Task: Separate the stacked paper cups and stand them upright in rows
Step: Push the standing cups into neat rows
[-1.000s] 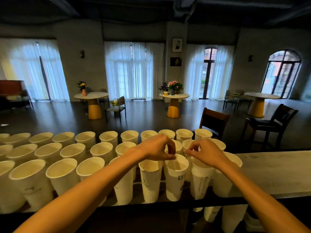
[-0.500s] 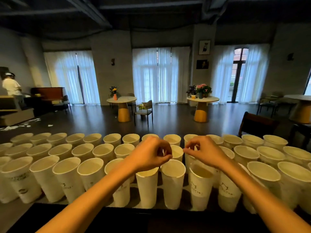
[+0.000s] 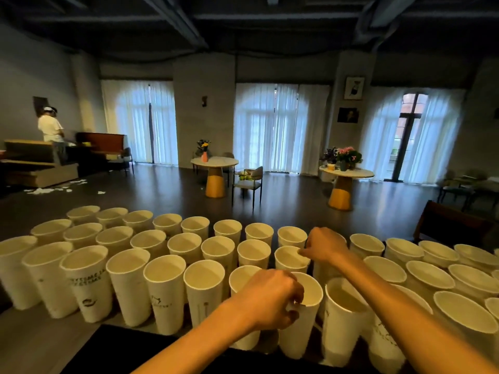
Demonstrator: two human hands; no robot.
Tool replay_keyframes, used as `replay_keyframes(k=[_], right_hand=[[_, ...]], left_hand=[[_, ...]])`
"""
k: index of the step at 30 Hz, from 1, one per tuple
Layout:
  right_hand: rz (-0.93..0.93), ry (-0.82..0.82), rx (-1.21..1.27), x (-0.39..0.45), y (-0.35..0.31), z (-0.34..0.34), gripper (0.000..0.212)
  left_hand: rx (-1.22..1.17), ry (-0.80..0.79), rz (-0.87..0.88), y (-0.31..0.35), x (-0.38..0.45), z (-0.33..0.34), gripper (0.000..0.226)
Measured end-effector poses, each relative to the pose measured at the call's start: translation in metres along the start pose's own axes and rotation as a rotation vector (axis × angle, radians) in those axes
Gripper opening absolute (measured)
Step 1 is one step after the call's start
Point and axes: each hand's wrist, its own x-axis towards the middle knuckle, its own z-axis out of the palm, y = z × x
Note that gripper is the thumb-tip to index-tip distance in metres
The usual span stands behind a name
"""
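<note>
Rows of tall white paper cups [image 3: 164,290] stand upright across the middle of the frame on a pale surface [image 3: 32,344]. Lower centre, the left hand [image 3: 270,300] pinches the near rim of a front-row white paper cup [image 3: 302,314] with curled fingers. Right of centre, the right hand [image 3: 325,245] pinches the rim of a middle-row white cup [image 3: 290,259].

The left hand [image 3: 270,299] hides its grip on a cup's rim [image 3: 310,303]; cups [image 3: 494,306] at the right edge are cut off.
</note>
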Motion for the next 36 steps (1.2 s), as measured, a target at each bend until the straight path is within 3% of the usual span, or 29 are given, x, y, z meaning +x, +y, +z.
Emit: replay_keyframes(k=[7,14,22,28,36], right_hand=[[0.015,-0.007,-0.030,0.017,-0.001,0.012,0.021],[0.012,-0.013,-0.016,0.020,0.008,0.020,0.015],[0.026,0.019,0.030,0.011,-0.001,0.004,0.020],[-0.054,0.214,0.262,-0.014,-0.050,-0.001,0.016],[-0.328,0.077,0.410,-0.042,-0.155,0.002,0.013]], left_hand=[[-0.012,0.020,0.047,-0.007,0.007,0.005,0.043],[-0.084,0.209,0.094,-0.021,-0.007,0.000,0.052],[-0.118,0.289,-0.003,-0.048,-0.019,-0.024,0.053],[-0.182,0.317,-0.046,-0.074,-0.058,-0.045,0.041],[-0.157,0.445,-0.266,-0.092,-0.139,-0.059,0.033]])
